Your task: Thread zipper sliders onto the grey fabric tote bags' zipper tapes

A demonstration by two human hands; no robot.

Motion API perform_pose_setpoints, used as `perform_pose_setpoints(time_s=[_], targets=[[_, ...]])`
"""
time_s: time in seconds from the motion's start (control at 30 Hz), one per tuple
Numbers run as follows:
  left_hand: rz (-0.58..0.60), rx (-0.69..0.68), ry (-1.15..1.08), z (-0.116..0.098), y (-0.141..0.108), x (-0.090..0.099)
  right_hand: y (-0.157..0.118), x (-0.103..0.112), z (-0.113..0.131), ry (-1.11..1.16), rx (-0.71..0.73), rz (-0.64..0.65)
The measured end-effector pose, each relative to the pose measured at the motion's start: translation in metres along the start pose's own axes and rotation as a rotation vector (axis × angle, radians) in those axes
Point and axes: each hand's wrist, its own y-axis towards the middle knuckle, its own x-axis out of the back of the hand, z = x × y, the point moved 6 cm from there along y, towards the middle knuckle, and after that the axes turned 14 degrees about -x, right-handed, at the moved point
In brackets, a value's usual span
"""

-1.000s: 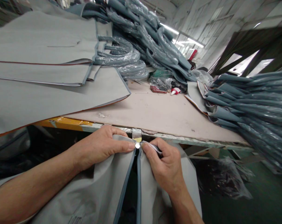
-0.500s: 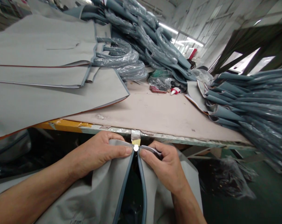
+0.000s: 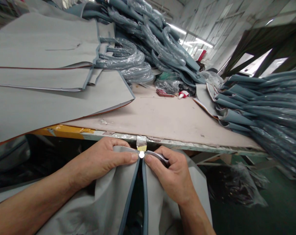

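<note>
1. Your left hand [image 3: 101, 160] is closed in a pinch on the gray cloth [image 3: 113, 199], thumb on top. Your right hand [image 3: 174, 173] pinches its other edge, where the material folds over beside the thumb.
2. The cloth hangs just below the counter [image 3: 162, 117] front, matte and smooth, with soft creases. Two blue-gray bound edges nearly meet between your thumbs and spread slightly downward; whether they belong to one piece, you cannot tell from here.
3. Those edges run lengthwise from your fingertips toward your body, the left one slanting left, the right one nearly straight.
4. Between your thumbs sits a bright round spot [image 3: 141, 154], just under a shiny, partly yellow tab [image 3: 141, 143] on the counter's worn edge.
5. To your left, broad flat gray panels [image 3: 40, 36] overlap, some edged in rust-red. Behind lie bent, plastic-wrapped blue-gray bundles [image 3: 162, 45]; more glossy lengths [image 3: 280, 111] fan out at right.
6. Near the back are a red keypad [image 3: 164, 93], its characters too small to read, and a red-and-white bottle [image 3: 183, 94].
</note>
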Motion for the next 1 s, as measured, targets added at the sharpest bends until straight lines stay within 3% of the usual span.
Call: perform_pose_setpoints(time_s=[0.3,0.5,0.8,1.0], targets=[[-0.036,-0.029,0.093,-0.002,0.004,0.002,-0.003,0.000,0.001,-0.011,0.007,-0.069],[-0.089,-0.048,0.084,-0.011,0.005,-0.001,0.006,-0.003,-0.003,0.046,-0.019,-0.024],[-0.029,-0.022,-0.040,0.007,0.006,0.002,0.004,-0.004,-0.013,0.031,-0.040,0.034],[0.019,-0.081,-0.045,0.003,0.008,0.001,0.007,-0.004,-0.012,0.039,-0.032,0.043]])
